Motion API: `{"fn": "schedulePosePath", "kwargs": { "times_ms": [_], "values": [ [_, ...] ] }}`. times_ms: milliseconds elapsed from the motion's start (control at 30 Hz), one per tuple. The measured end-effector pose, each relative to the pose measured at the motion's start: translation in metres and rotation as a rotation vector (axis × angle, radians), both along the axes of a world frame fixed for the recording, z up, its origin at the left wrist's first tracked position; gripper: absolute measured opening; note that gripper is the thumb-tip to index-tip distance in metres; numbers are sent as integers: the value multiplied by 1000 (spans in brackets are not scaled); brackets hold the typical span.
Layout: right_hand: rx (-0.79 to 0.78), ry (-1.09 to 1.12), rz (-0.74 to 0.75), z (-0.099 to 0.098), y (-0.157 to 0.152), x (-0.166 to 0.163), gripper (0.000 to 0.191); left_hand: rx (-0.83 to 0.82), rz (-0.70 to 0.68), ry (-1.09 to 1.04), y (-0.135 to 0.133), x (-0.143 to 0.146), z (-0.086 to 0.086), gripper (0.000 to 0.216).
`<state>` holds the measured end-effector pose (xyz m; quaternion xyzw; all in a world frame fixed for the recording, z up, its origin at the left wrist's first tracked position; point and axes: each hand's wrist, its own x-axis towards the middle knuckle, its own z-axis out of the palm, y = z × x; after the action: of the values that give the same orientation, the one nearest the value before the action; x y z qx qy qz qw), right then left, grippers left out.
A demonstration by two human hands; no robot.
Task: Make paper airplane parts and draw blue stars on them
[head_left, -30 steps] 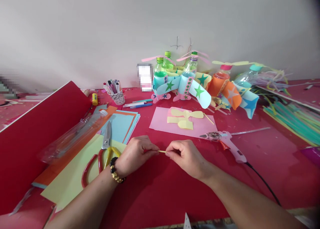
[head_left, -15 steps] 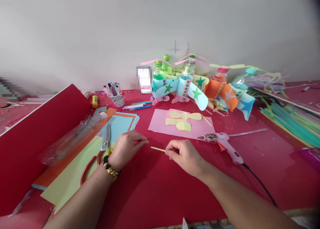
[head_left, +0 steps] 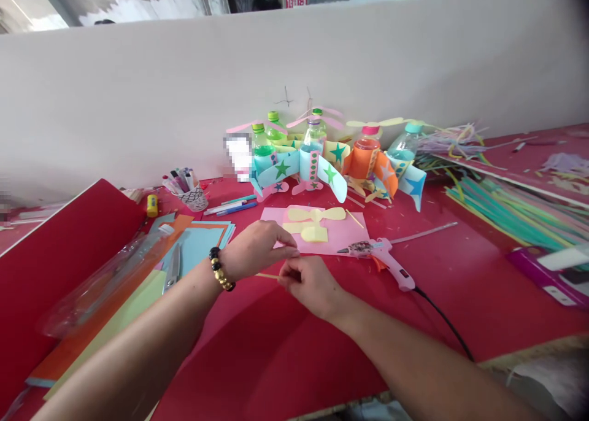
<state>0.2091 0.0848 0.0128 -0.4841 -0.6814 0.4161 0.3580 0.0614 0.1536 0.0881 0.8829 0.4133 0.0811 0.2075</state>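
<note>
The left hand is back in close since 0.5 s ago, fingertips just above the right hand. The right grip clamps the thin stick, lying leftward beneath the left palm; the left grip looks pinched together, perhaps empty.

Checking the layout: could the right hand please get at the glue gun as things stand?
Probably yes: the glue gun lies close beside the right hand with nothing between, though that hand pinches a stick.
</note>
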Motion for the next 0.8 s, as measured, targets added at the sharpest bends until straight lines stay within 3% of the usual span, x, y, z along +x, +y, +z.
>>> {"fn": "schedulePosePath", "kwargs": {
  "times_ms": [133,267,400,500,600,700,800],
  "values": [
    [-14,115,-152,2,8,7,12,-127,-90,151,10,-2,16,28],
    [-83,355,-201,11,11,11,13,-135,-120,203,15,-13,21,28],
    [-258,547,-218,15,11,10,15,-12,-56,224,23,-11,30,23],
    [-444,477,-74,12,6,5,17,124,-6,174,35,4,33,22],
    [-360,191,82,7,-2,-2,12,140,-104,106,48,36,22,18],
    [-119,-117,152,4,-8,-7,12,218,-281,63,62,80,-6,16],
    [-44,-291,210,4,-10,-7,16,240,-343,62,77,122,-37,13]
  ]
}}
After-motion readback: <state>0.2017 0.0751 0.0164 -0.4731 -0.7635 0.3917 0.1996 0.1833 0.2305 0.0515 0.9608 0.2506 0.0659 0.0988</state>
